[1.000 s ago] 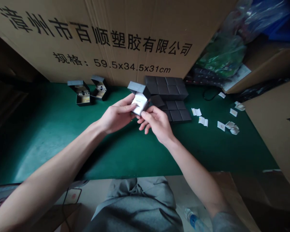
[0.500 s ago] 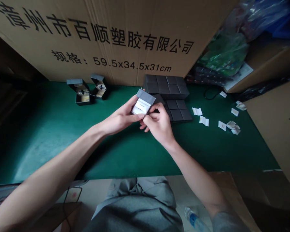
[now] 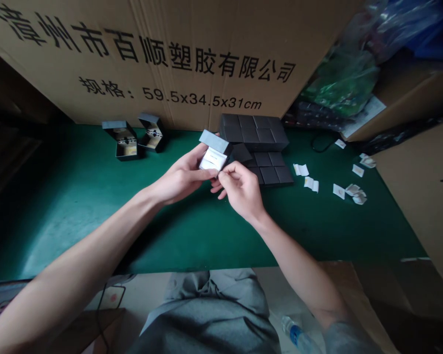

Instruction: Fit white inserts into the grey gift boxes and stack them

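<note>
Above the green table (image 3: 192, 231) both my hands hold one small dark grey hinged box (image 3: 214, 149), lid up, with a white lining that shows inside. My left hand (image 3: 180, 176) wraps it from the left and below. My right hand (image 3: 240, 189) pinches its front right edge with thumb and forefinger. Just behind stands a stack of several closed dark boxes (image 3: 260, 142), the near ones lying flat on the table.
Two open dark boxes (image 3: 123, 140) with trinkets inside stand at the back left. Small white paper tags (image 3: 339, 189) lie scattered to the right. A big printed carton (image 3: 170, 59) walls the back, another carton (image 3: 424, 196) the right. A water bottle (image 3: 299, 337) lies by my lap.
The box has tilted and shifted slightly left between my hands; its lid stands more upright now. My right fingers moved from beneath the box to its front edge.
</note>
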{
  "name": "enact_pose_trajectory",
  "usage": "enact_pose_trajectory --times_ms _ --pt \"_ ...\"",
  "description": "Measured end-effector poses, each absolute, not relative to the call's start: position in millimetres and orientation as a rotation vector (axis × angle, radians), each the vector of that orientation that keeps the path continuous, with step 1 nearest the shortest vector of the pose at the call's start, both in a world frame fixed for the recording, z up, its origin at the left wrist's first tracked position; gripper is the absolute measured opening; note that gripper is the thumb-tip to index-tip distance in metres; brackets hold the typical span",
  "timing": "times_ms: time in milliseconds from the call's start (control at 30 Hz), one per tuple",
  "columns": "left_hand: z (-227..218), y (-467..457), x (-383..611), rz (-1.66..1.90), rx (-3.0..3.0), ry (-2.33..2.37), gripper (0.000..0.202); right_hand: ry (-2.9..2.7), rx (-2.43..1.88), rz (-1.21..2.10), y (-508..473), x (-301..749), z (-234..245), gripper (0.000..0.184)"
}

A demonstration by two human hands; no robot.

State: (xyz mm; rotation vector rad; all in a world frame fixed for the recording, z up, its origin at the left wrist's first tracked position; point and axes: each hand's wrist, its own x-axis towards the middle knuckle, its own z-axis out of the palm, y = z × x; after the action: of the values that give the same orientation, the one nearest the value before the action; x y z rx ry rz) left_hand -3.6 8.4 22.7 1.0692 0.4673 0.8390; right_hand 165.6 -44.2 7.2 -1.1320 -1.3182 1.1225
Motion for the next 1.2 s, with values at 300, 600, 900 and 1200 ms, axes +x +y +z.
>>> enact_pose_trajectory --times_ms 300,600,900,1200 --pt "18.5 13.3 -2.7 0.857 1.056 0.468 0.041 -1.3 -1.165 1.037 -44.3 167.4 9.0 0.025" --pt "16.1 9.4 -2.4 0.826 1.077 0.452 0.063 -1.401 -1.231 0.938 -42.9 171.5 5.1 0.027" --pt "9.2 7.5 -2.7 0.786 1.179 0.448 0.081 -1.392 -1.278 0.887 -42.5 169.9 6.2 0.027" --pt "18.5 7.0 1.2 0.856 1.118 0.435 0.067 -1.335 -1.192 1.048 -41.7 168.9 8.4 0.027"
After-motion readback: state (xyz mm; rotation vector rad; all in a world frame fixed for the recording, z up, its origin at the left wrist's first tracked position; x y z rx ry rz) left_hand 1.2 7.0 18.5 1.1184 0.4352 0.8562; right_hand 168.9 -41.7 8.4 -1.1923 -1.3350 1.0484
